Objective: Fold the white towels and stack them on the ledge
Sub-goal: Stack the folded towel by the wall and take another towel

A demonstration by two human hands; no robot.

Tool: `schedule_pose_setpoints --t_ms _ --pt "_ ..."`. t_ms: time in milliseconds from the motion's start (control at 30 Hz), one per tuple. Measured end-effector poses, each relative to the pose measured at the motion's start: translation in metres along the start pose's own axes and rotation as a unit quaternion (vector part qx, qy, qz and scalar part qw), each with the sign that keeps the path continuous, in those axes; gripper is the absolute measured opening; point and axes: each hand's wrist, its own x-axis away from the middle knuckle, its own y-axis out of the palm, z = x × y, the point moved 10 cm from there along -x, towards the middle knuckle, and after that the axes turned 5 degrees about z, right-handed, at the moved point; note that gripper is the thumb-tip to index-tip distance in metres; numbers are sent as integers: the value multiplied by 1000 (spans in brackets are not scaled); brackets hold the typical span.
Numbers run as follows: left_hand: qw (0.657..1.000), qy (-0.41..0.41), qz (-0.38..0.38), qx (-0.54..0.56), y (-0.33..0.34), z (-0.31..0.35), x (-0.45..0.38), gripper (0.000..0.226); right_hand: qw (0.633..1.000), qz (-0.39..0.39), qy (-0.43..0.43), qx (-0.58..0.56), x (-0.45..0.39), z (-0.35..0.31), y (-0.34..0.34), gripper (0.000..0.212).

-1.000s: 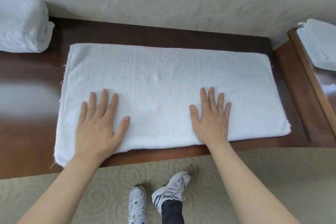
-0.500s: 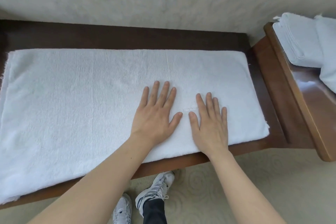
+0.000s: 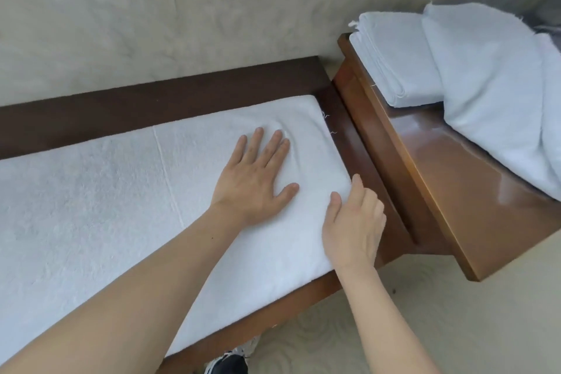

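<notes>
A white towel point(image 3: 91, 206), folded into a long band, lies flat along the dark wooden ledge point(image 3: 151, 106). My left hand point(image 3: 255, 179) presses flat on its right part, fingers straight and spread. At the towel's right end my right hand point(image 3: 355, 222) holds the near corner, thumb on top and fingers curled over the edge. On the higher wooden stand point(image 3: 455, 191) to the right sits a stack of folded white towels point(image 3: 394, 64), and a loose unfolded towel point(image 3: 491, 94) is draped beside it.
A pale textured wall point(image 3: 212, 9) runs right behind the ledge. The stand's side rises just right of the towel's end, with a narrow strip of bare wood between. Below are patterned carpet point(image 3: 425, 328) and my shoe point(image 3: 227, 364).
My view swung right along the towel. Both hands slid toward its right end; the left stayed flat, while the right went from flat to curling around the end edge.
</notes>
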Motion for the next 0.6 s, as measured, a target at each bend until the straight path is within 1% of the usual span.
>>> schedule_pose_setpoints --t_ms 67,100,233,300,367,433,467,533,600 --pt "1000 -9 6 11 -2 7 -22 83 999 22 12 22 -4 5 -5 49" --pt "999 -21 12 23 -3 10 -31 83 999 20 15 20 -6 6 -5 46" --pt "996 -50 20 67 -5 27 -60 87 999 -30 12 -11 -15 5 0 34" --pt "995 -60 29 69 -7 36 -72 89 998 -65 5 -20 -19 2 4 31" --pt "989 -115 71 64 -17 36 -82 88 996 -88 -15 -22 -20 -2 5 33" --pt "972 -199 106 58 -29 31 -89 88 995 -73 -60 -25 -19 -15 -3 35" --pt "962 -241 108 73 -32 27 -93 90 994 -58 -88 -33 -17 -23 -9 35" --pt "935 -306 108 141 -34 20 -97 93 987 -23 -149 -61 -10 -40 -22 35" --pt "917 -330 103 201 -35 12 -99 93 977 6 -199 -76 0 -54 -32 36"
